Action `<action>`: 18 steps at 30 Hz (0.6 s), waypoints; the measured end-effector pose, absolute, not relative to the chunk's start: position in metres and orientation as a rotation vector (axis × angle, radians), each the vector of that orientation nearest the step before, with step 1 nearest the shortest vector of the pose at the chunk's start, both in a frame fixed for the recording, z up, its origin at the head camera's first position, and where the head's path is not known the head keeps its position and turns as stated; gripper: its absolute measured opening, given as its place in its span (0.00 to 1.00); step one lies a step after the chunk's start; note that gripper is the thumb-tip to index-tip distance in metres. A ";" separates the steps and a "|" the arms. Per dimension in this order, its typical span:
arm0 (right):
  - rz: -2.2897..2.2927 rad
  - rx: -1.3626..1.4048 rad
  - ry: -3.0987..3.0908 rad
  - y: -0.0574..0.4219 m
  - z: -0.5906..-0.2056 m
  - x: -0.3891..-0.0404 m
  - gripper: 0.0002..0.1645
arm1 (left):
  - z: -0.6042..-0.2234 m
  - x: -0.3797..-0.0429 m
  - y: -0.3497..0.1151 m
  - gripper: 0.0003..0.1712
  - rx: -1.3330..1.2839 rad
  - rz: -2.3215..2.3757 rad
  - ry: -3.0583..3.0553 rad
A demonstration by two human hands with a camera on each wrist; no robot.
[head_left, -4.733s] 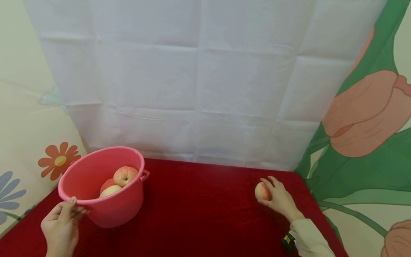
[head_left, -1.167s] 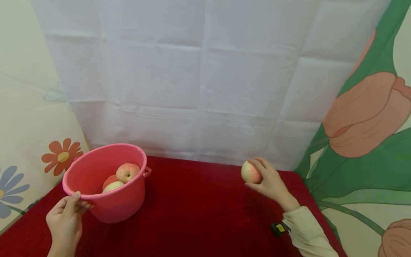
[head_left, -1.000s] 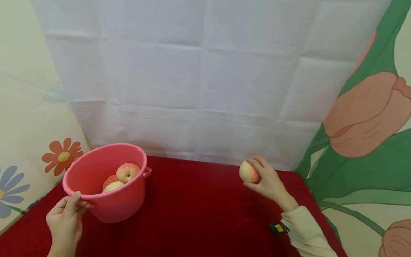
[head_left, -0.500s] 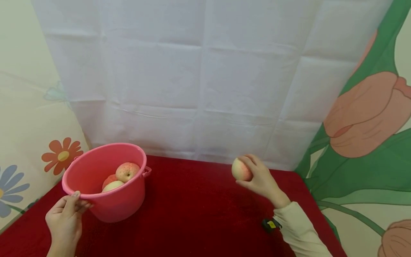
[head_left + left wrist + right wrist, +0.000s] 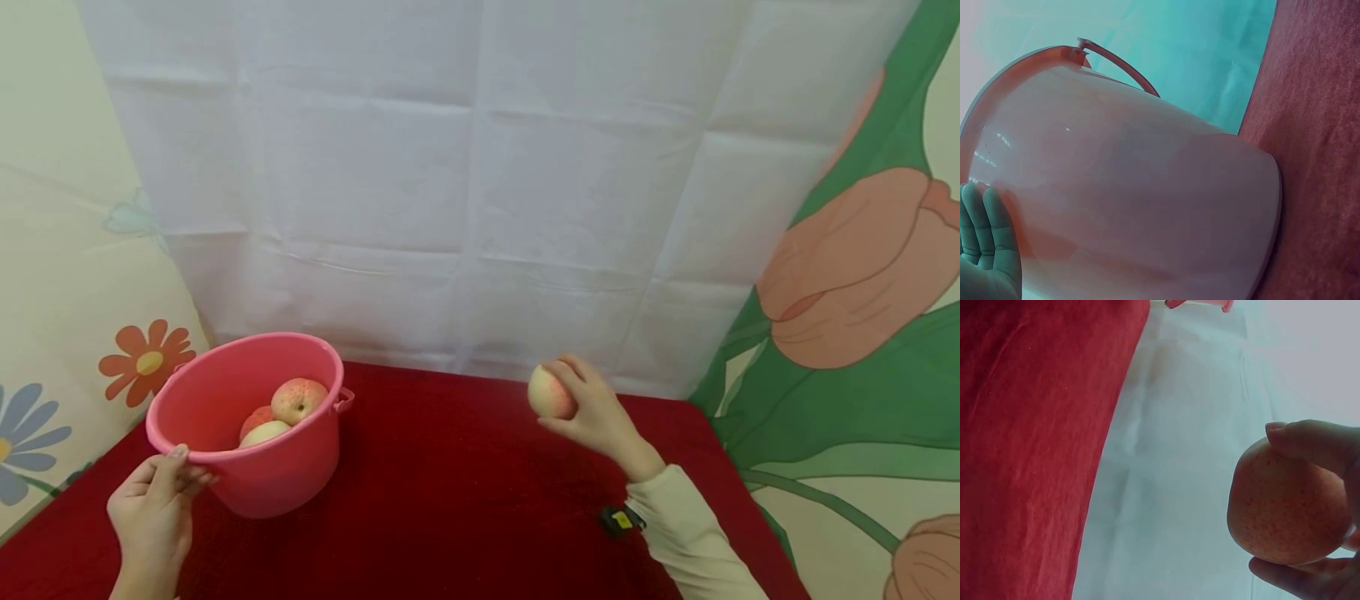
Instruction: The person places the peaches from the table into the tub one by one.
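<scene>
On the left of the head view a pink bucket [image 5: 277,475] stands tilted toward me, its near rim pinched between the thumb and fingers of my left hand [image 5: 156,517]. Three peaches show inside it, the topmost peach [image 5: 298,400] reddish and speckled. My right hand [image 5: 596,417] grips another peach [image 5: 549,393], pale yellow with a red blush, above the right half of the table. The right wrist view has this peach [image 5: 1285,506] between thumb and fingers, off the cloth. In the left wrist view, fingers [image 5: 1000,231] lie along the bucket's outer wall [image 5: 1135,169].
A dark red cloth [image 5: 450,500] covers the table. Behind it hangs a creased white sheet [image 5: 465,208]. Wall hangings with printed flowers flank it on both sides. A small black device [image 5: 622,521] sits at my right wrist. The bucket has a handle lug [image 5: 343,402] on its right.
My right hand has lifted the peach off the cloth and carried it leftward, toward the bucket. My left hand keeps hold of the bucket rim, nearly still.
</scene>
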State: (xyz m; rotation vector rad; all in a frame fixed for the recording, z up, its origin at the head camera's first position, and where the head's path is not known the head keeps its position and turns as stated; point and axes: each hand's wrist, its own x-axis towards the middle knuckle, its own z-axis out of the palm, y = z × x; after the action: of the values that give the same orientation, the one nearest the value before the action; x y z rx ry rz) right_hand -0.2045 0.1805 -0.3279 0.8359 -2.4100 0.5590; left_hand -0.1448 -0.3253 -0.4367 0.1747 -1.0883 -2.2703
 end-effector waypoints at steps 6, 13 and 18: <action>0.563 0.849 -2.411 0.173 -0.327 -0.206 0.42 | -0.432 -0.142 -0.322 0.06 0.209 -2.274 -1.094; 0.565 0.911 -2.359 0.164 -0.327 -0.210 0.41 | -0.410 -0.131 -0.306 0.06 0.279 -2.293 -1.025; 0.556 0.932 -2.356 0.160 -0.327 -0.212 0.41 | -0.408 -0.130 -0.305 0.06 0.291 -2.306 -1.018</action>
State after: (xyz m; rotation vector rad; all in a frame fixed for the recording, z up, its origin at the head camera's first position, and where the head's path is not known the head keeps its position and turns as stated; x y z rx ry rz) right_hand -0.2117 0.1601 -0.3272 0.9323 -2.3565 0.5564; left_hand -0.1304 -0.3047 -0.4078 0.2913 -1.0183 -2.3064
